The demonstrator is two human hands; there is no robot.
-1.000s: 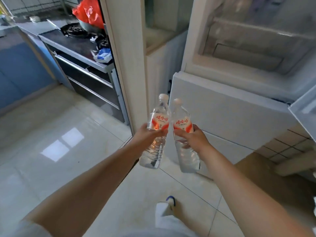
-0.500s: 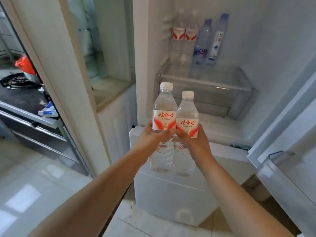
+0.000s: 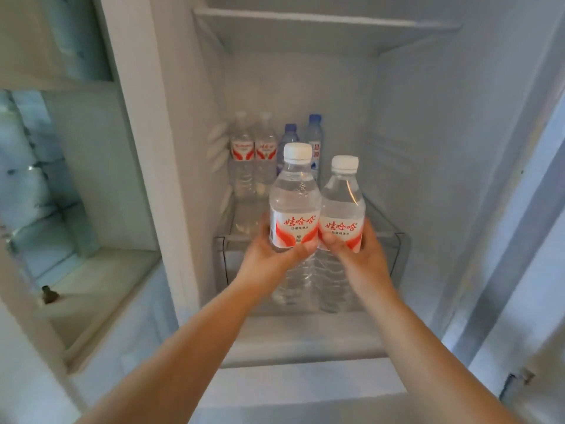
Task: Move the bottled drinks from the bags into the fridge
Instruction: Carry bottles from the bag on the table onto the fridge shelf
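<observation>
While both arms reach into the open fridge [image 3: 428, 148], each hand holds one water bottle upright, cap on top, long axis vertical. The left hand [image 3: 269, 258] has its fingers [image 3: 301, 249] curled around the left bottle [image 3: 295, 206] at the lower edge of the red and white label; most of the bottle stands above the fingers and its clear base hangs below them. The right hand [image 3: 357, 258] grips the right bottle [image 3: 342, 215] in the same way, the thumb on the label front. The two bottles touch side by side, in front of the glass shelf [image 3: 391, 228], above its front edge. Beyond the fingers, at the back left of this shelf, four more bottles [image 3: 269, 154] stand upright in a row. To the right of the fingers the shelf has open room up to the side wall. Above, an upper shelf [image 3: 324, 24] leaves free height over the caps.
</observation>
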